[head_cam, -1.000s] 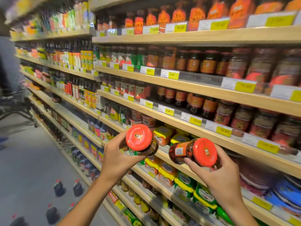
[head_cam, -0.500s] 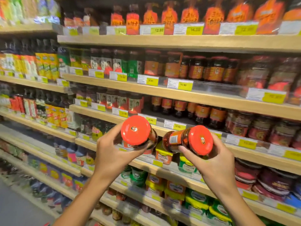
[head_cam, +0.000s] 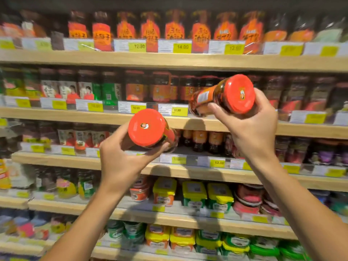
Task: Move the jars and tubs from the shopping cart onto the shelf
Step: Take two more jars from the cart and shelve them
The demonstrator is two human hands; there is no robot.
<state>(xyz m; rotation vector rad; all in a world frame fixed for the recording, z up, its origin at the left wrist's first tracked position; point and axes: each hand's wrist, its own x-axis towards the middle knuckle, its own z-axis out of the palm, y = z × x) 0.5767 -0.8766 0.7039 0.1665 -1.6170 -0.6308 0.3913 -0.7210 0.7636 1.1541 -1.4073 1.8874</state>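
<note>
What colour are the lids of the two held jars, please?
Orange-red lids, each with a small central emblem; head view.

Two hands, left [head_cam: 120, 162] and right [head_cam: 250, 127], each with one red-lidded jar: left jar [head_cam: 150, 129], right jar [head_cam: 226, 95]. Five wooden shelf boards [head_cam: 169, 61] visible. Shelved jars and tubs too blurred to count.

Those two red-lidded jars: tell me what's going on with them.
A person is stocking a shop shelf. The left hand holds one jar and the right hand holds another jar, both tipped so the red lids face the camera. The right jar is raised higher, in front of the shelf edge below a row of similar dark jars. Neither jar is on a shelf yet.
</note>
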